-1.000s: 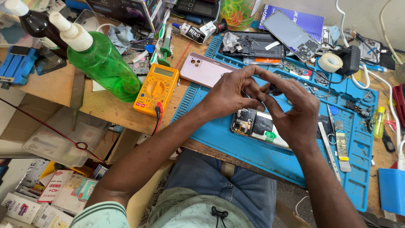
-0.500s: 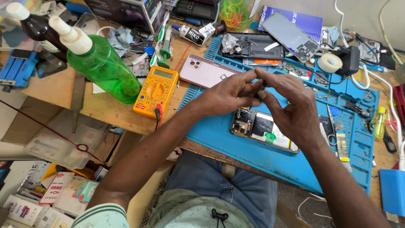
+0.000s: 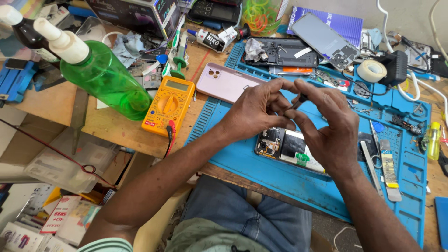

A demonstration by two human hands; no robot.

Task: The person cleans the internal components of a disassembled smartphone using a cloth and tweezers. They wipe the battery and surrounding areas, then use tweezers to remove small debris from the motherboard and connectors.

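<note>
Slim dark tool (image 3: pixel 298 101), tilted, above opened phone (image 3: pixel 287 147)

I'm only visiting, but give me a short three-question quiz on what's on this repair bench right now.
1. True or false: the yellow meter lies on the blue mat.
2. What lies under the left hand and right hand? A) an opened phone B) a book C) a cup
3. What colour is the big bottle?

Key: 1 false, it lies on the wooden bench beside the mat. 2 A. 3 green.
</note>
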